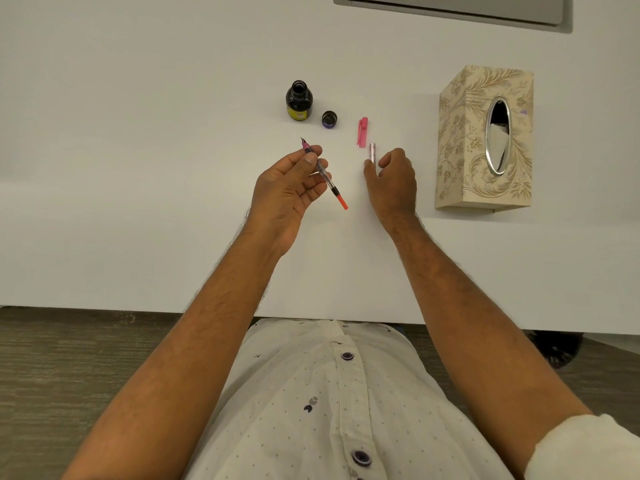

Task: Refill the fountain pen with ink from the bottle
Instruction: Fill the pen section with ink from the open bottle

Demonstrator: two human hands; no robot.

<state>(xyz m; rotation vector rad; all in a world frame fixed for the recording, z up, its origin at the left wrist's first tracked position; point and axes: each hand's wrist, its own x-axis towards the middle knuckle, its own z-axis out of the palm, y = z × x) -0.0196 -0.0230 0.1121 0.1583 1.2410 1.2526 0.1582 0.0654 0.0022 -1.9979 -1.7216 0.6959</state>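
1. The ink bottle (299,100) stands far centre on the table (138,168).
2. The bottle cap (329,119) lies just right of the bottle.
3. The pen cap (362,132) lies right of the bottle cap.
4. The pen barrel (372,152) lies near-right of the pen cap.
5. The tissue box (464,140) stands far right.

Single head-worn wide-angle view, directed forward and steeply downward from above the person's chest; the white table (138,168) is seen at arm's length, its near edge crossing mid-frame.
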